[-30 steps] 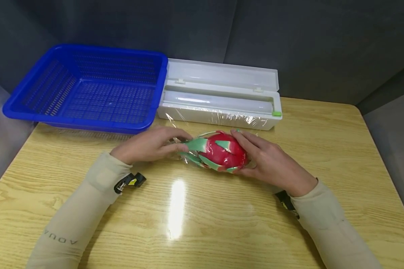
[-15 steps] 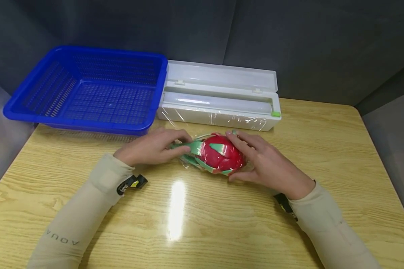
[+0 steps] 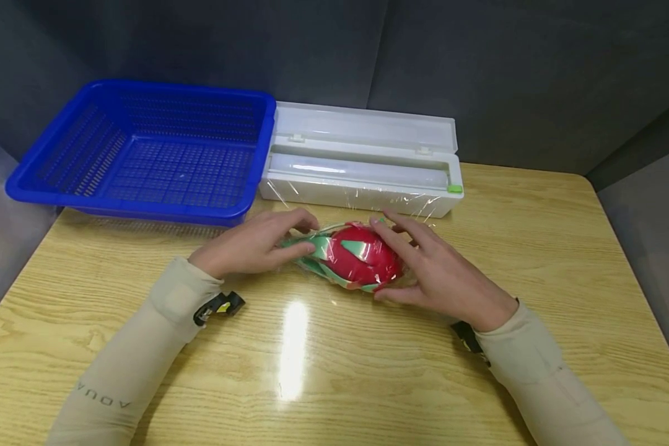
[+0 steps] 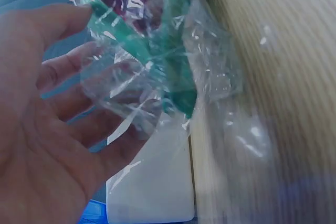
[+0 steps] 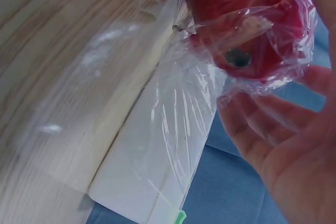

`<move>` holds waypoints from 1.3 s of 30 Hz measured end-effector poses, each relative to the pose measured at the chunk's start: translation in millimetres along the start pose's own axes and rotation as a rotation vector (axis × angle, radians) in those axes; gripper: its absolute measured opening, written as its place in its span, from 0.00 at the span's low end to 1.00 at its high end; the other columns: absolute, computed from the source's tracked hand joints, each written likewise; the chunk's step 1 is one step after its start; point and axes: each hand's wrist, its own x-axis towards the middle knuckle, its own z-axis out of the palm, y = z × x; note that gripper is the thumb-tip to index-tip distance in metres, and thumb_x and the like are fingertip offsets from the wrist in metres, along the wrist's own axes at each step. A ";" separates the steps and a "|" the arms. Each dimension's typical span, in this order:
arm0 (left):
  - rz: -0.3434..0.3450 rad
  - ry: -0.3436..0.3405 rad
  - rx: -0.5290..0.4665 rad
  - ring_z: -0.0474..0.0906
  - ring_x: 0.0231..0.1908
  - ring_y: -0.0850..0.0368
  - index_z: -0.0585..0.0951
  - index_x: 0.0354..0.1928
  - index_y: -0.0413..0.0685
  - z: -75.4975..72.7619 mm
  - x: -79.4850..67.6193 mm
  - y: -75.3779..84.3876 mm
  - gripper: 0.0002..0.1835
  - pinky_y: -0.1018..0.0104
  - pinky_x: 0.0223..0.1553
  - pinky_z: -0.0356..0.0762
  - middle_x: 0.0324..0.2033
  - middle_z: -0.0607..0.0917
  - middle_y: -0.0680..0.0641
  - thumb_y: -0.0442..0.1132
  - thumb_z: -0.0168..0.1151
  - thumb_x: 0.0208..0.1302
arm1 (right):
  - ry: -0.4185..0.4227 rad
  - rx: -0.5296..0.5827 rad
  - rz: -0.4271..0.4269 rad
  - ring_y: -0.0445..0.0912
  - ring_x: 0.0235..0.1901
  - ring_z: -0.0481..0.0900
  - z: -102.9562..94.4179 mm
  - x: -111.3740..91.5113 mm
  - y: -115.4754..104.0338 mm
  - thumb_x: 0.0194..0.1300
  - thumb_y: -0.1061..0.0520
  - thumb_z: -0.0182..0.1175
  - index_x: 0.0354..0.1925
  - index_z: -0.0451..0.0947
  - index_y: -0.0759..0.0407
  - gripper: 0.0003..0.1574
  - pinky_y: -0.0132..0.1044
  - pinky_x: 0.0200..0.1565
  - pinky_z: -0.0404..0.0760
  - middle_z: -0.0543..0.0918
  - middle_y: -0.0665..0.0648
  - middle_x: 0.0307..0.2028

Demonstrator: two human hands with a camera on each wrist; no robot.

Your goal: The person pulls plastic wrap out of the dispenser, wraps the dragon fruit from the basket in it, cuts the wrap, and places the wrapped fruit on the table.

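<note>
A red dragon fruit point(image 3: 365, 257) with green leaf tips lies in front of the box, wrapped in clear cling film point(image 5: 181, 108). My left hand point(image 3: 251, 244) holds its leafy left end; in the left wrist view the thumb touches a green leaf point(image 4: 123, 35) and the fingers lie behind crumpled film. Around the rounded right end curve the fingers and thumb of my right hand point(image 3: 446, 266). Film stretches from the fruit back to a long white cling film dispenser point(image 3: 357, 197), whose lid stands raised and whose roll point(image 3: 362, 170) shows inside.
A blue perforated plastic basket point(image 3: 161, 204) stands at the back left, against the dispenser's left end. A green cutter tab point(image 3: 454, 189) sits at the dispenser's front right corner. The wooden table point(image 3: 401, 371) runs back to a dark curtain point(image 3: 479, 74).
The dragon fruit has turned slightly and shifted a little left and nearer to me. Both hands have moved with it; the right fingers have spread and shifted along its end.
</note>
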 end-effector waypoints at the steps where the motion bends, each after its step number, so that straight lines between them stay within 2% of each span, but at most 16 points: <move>1: 0.002 0.000 0.002 0.84 0.60 0.51 0.76 0.64 0.51 0.0 -0.2 0.1 0.22 0.51 0.64 0.81 0.60 0.85 0.48 0.51 0.60 0.75 | 0.001 -0.001 0.000 0.59 0.72 0.67 -0.2 0.1 -0.2 0.50 0.40 0.82 0.83 0.50 0.42 0.73 0.57 0.58 0.85 0.60 0.61 0.79; 10: 0.035 0.006 0.010 0.83 0.62 0.54 0.77 0.65 0.52 -0.1 -0.3 0.1 0.21 0.52 0.66 0.79 0.61 0.85 0.50 0.50 0.59 0.76 | 0.023 -0.006 -0.040 0.57 0.69 0.71 -0.8 -0.8 -1.4 0.49 0.42 0.82 0.82 0.51 0.46 0.73 0.55 0.59 0.85 0.67 0.59 0.74; 19: 0.028 0.034 0.025 0.82 0.62 0.51 0.76 0.67 0.49 0.0 -2.0 2.2 0.24 0.51 0.66 0.79 0.62 0.83 0.49 0.52 0.59 0.76 | 0.068 -0.022 -0.087 0.56 0.69 0.73 -2.1 -0.5 -2.1 0.48 0.38 0.82 0.81 0.57 0.45 0.70 0.55 0.60 0.85 0.70 0.58 0.72; 25: 0.044 0.058 0.011 0.82 0.60 0.49 0.75 0.68 0.48 -0.5 -2.1 6.3 0.25 0.52 0.62 0.82 0.64 0.82 0.47 0.51 0.59 0.76 | 0.110 -0.019 -0.079 0.55 0.67 0.74 -7.4 -1.5 0.6 0.48 0.36 0.81 0.79 0.61 0.51 0.67 0.56 0.61 0.84 0.73 0.59 0.70; 29: 0.037 0.083 0.020 0.83 0.56 0.50 0.75 0.68 0.50 -0.9 -3.6 6.5 0.24 0.52 0.59 0.83 0.64 0.82 0.48 0.52 0.58 0.77 | 0.171 -0.037 -0.022 0.55 0.65 0.76 -11.6 0.3 5.7 0.49 0.38 0.81 0.77 0.64 0.52 0.63 0.56 0.60 0.85 0.76 0.60 0.67; 33: 0.043 0.120 0.029 0.85 0.54 0.49 0.77 0.66 0.50 -3.9 -2.8 7.4 0.22 0.50 0.57 0.84 0.62 0.84 0.46 0.51 0.57 0.78 | 0.259 -0.019 0.069 0.56 0.65 0.78 -15.2 1.2 12.6 0.53 0.44 0.80 0.74 0.68 0.53 0.56 0.58 0.61 0.83 0.79 0.60 0.66; 36: 0.059 0.152 0.040 0.84 0.57 0.49 0.78 0.65 0.50 -8.6 -0.5 9.5 0.21 0.50 0.60 0.83 0.61 0.85 0.47 0.50 0.57 0.78 | 0.337 0.005 0.128 0.57 0.62 0.81 -17.6 2.8 19.0 0.54 0.49 0.80 0.71 0.72 0.56 0.50 0.59 0.61 0.82 0.82 0.62 0.62; 39: 0.084 0.172 0.054 0.82 0.62 0.50 0.79 0.64 0.49 -14.8 1.9 13.5 0.20 0.51 0.65 0.80 0.60 0.85 0.47 0.50 0.57 0.78 | 0.410 0.018 0.166 0.57 0.55 0.84 -18.9 5.8 26.1 0.53 0.51 0.81 0.68 0.75 0.58 0.47 0.58 0.57 0.85 0.84 0.64 0.56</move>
